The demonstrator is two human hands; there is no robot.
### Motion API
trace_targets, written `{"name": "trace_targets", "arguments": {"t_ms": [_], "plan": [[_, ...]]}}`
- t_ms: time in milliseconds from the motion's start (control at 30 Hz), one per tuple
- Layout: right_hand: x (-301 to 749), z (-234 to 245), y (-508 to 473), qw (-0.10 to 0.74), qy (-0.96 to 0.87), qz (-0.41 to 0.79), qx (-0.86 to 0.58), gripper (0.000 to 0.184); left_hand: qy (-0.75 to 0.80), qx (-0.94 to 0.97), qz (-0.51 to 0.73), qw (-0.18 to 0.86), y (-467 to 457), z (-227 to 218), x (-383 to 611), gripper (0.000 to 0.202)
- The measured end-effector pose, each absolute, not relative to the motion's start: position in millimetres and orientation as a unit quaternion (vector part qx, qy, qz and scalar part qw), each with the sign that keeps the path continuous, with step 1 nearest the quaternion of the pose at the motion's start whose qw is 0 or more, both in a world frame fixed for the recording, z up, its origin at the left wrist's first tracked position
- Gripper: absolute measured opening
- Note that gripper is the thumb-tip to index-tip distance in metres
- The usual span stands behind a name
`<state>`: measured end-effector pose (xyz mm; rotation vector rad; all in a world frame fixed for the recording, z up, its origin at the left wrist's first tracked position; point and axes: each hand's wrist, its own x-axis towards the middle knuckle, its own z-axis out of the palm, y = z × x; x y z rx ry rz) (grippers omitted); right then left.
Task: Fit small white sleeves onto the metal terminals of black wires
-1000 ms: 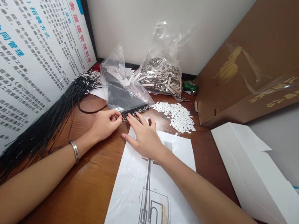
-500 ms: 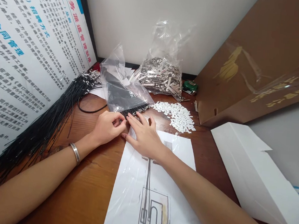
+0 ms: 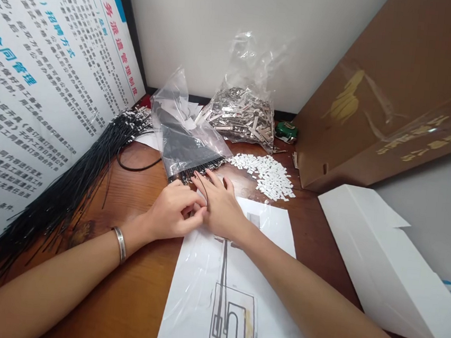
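My left hand (image 3: 175, 211) is closed in a pinch on a thin black cord (image 3: 208, 193), which arcs up across the back of my right hand. A silver bangle (image 3: 120, 245) is on the left wrist. My right hand (image 3: 222, 205) lies with fingers spread, their tips touching the cord ends at the mouth of a clear plastic bag (image 3: 195, 147). Inside that bag are many black cords with metal tips (image 3: 204, 167) poking out toward me. Under both hands lies a white printed sheet (image 3: 193, 293) with a line drawing, covered in clear plastic.
A pile of small white pieces (image 3: 272, 179) sits right of the bag. Behind stand a clear bag of metal clips (image 3: 242, 115) and a green object (image 3: 286, 131). A long bundle of black cords (image 3: 64, 190) lies left; a brown box (image 3: 376, 98) and white carton (image 3: 384, 264) stand right.
My left hand has moved from the bag's mouth toward me and to the right, drawing out a black cord. My right hand has stayed almost in place.
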<state>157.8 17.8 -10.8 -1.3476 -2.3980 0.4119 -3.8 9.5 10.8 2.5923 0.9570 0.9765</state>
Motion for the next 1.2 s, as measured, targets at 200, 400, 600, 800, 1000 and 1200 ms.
{"name": "trace_targets", "arguments": {"t_ms": [200,400,600,800,1000,1200], "plan": [[157,-11,19,0.394,-0.757,0.159,-0.497,0.03,0.308,0.872,0.367,0.098,11,11,-6,0.012],[155,-6,18,0.459,-0.745,0.166,-0.454,0.024,0.315,0.879,0.342,0.102,10,10,-8,0.018],[155,-6,19,0.565,-0.632,0.289,-0.446,0.02,0.307,0.864,0.385,0.103,10,15,-8,0.025],[159,-10,26,0.666,-0.434,0.453,-0.403,0.031,0.424,0.834,0.339,0.101,16,10,-8,0.047],[161,-10,31,0.649,-0.403,0.511,-0.394,0.039,0.425,0.87,0.239,0.068,19,9,-10,0.048],[162,-12,37,0.676,-0.329,0.524,-0.4,0.032,0.339,0.902,0.257,0.071,15,16,-10,0.03]]}}
